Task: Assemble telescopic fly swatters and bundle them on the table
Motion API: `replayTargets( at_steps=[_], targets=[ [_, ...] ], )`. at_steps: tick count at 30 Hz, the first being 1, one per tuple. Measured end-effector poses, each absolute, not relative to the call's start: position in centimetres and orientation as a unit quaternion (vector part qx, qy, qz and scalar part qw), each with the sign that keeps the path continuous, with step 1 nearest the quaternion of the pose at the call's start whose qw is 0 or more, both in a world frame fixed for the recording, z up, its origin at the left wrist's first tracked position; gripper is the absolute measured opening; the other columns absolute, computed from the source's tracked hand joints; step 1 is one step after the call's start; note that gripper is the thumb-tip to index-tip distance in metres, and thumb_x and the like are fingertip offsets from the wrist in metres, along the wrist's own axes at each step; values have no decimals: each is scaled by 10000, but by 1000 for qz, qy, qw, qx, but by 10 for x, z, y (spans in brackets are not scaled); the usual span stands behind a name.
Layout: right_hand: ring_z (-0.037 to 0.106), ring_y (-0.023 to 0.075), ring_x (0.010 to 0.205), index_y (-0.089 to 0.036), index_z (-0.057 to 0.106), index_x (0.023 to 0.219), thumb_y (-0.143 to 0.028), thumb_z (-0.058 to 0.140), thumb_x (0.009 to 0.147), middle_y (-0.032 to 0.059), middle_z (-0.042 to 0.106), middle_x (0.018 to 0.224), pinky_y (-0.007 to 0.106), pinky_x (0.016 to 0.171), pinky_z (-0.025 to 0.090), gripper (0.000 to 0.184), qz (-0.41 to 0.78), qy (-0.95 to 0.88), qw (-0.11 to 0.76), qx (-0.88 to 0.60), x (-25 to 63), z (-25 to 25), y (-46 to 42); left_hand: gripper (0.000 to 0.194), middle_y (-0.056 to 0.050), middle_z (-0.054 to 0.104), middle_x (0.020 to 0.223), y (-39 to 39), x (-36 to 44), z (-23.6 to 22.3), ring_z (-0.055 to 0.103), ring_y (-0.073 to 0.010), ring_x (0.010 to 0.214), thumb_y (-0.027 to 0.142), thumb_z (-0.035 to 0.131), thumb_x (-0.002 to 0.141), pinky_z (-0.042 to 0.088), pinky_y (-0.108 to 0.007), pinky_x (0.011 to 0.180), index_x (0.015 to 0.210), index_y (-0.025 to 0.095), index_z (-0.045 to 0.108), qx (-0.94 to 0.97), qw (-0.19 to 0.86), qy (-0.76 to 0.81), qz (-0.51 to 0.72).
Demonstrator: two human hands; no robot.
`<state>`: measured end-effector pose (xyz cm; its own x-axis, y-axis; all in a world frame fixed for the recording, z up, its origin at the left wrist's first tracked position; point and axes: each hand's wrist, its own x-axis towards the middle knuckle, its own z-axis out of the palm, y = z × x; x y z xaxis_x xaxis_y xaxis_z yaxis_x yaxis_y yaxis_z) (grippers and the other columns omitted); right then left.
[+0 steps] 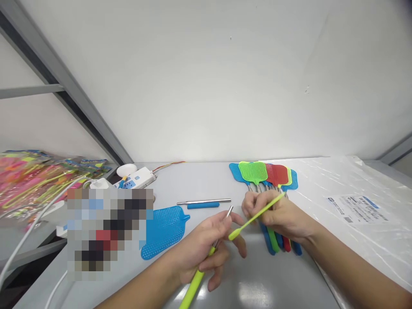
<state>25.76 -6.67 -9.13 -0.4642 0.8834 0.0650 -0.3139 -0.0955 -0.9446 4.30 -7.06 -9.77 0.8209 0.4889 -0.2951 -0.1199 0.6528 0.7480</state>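
Observation:
My left hand (206, 240) is closed around a telescopic fly swatter handle (195, 285), a yellow-green grip with a metal rod whose bare tip points up and away. Pinched in my right hand (273, 210) is a yellow fly swatter head (257, 213), seen nearly edge-on. Its socket end faces left, close to the rod tip but apart from it. Left of my hands, a blue fly swatter head (165, 229) lies flat on the table. Beyond them lie a metal rod (206, 201) and a blue grip (202, 206).
Several fly swatters (254, 172) in blue, green, red and yellow lie piled behind and under my right hand. A plastic sheet with a label (357, 208) covers the right side. At left are a power strip (138, 178), white cables, a blurred-out patch and bagged goods (41, 180).

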Motion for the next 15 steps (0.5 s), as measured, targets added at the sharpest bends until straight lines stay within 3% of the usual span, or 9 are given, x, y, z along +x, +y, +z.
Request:
replayTargets(
  at_steps=[2, 3, 6, 8, 12, 15],
  targets=[
    [593, 165, 809, -233, 720, 761, -297, 822, 682, 9, 587, 849, 323, 724, 473, 145, 702, -503, 432, -260, 252, -91, -69, 245, 44, 625, 718, -72, 45, -97, 218, 15, 252, 410, 518, 933, 394, -143, 279, 1082, 233, 436, 378, 871, 252, 189],
    [604, 174, 863, -262, 725, 857, -283, 816, 692, 11, 598, 904, 333, 760, 481, 190, 705, -489, 442, -262, 248, -90, -71, 254, 75, 588, 653, -72, 46, -96, 207, 12, 248, 388, 554, 918, 374, -132, 276, 1080, 239, 426, 376, 863, 263, 211],
    [599, 200, 999, -343, 621, 1186, -339, 840, 658, 26, 608, 1093, 365, 866, 484, 572, 689, -456, 482, -291, 236, -88, -80, 268, 136, 453, 538, -72, 49, -97, 175, 5, 251, 406, 591, 894, 353, -129, 282, 1014, 247, 413, 372, 816, 321, 304],
    [592, 222, 1046, -351, 591, 1225, -352, 866, 610, 36, 612, 1145, 376, 909, 478, 674, 664, -467, 483, -327, 228, -89, -87, 294, 147, 399, 542, -72, 51, -99, 221, -2, 247, 424, 616, 871, 371, -148, 282, 922, 243, 389, 395, 757, 369, 368],
    [600, 222, 1040, -326, 639, 1128, -388, 758, 753, 46, 654, 1095, 357, 933, 472, 398, 582, -456, 496, -455, 218, -93, -96, 362, 118, 393, 675, -78, 58, -105, 425, -35, 302, 450, 644, 837, 417, -187, 276, 828, 234, 353, 471, 651, 427, 415],
    [630, 215, 856, -267, 655, 1032, -435, 698, 800, 58, 670, 976, 337, 755, 529, 289, 567, -437, 507, -480, 221, -95, -92, 304, 96, 421, 749, -83, 60, -106, 388, -18, 325, 482, 561, 884, 448, -206, 297, 870, 227, 395, 485, 661, 417, 392]
  ],
)
